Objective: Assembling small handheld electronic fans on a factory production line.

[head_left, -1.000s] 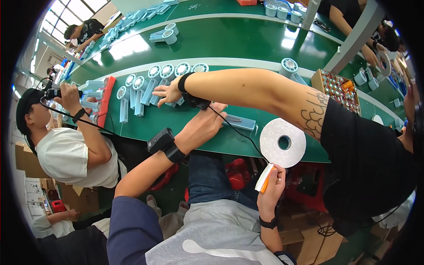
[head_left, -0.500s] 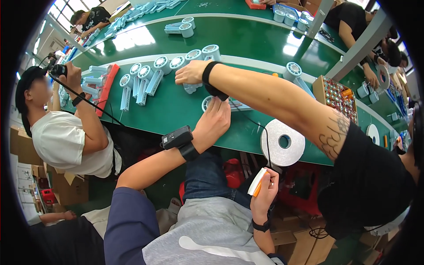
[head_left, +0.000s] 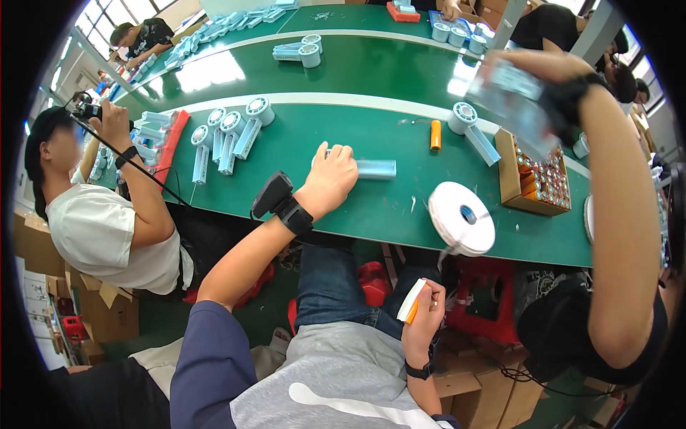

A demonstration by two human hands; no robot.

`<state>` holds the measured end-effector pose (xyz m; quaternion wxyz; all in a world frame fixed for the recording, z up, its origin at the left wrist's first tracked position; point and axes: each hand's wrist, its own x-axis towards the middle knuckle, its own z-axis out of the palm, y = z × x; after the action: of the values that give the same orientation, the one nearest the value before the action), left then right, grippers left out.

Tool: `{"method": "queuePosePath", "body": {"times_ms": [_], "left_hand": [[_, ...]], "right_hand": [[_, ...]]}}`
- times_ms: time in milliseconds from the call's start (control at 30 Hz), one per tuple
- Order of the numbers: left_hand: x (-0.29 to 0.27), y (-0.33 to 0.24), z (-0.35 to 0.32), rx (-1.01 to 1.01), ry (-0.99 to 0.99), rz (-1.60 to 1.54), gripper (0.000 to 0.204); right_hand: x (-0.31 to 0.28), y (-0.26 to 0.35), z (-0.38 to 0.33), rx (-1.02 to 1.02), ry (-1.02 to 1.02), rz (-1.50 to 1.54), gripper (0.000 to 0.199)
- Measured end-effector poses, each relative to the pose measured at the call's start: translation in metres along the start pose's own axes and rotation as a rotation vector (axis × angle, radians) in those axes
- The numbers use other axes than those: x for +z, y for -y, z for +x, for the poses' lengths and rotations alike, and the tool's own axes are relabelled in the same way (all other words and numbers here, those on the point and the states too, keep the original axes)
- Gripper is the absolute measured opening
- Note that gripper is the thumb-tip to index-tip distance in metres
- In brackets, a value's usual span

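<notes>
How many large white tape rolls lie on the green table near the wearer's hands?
1: a white tape roll at the near edge of the green table, right of the left hand. Others may be hidden.

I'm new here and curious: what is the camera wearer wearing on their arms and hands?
Both hands are bare, no gloves. The left hand has a black wristband carrying a small black box-shaped device, below a blue-grey sleeve. The right hand wears a thin black wristband.

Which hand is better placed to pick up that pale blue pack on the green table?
Left. The left hand already rests on the pale blue pack on the green table; the right hand is down at the lap, holding a white strip.
</notes>
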<state>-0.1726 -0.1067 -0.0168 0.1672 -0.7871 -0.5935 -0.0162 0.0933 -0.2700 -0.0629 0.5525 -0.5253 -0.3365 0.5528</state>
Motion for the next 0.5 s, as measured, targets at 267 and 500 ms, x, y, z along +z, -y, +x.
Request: {"method": "queuePosePath", "body": {"times_ms": [267,500], "left_hand": [[-0.001,0.012,-0.024,0.094,0.088,-0.347,0.016],[0.015,0.015,-0.038,0.190,-0.184,-0.097,0.007]], "right_hand": [[0.016,0.006,0.017,0.042,0.225,0.070,0.027],[0.078,0.017,0.079,-0.053,0.345,0.179,0.035]]}}
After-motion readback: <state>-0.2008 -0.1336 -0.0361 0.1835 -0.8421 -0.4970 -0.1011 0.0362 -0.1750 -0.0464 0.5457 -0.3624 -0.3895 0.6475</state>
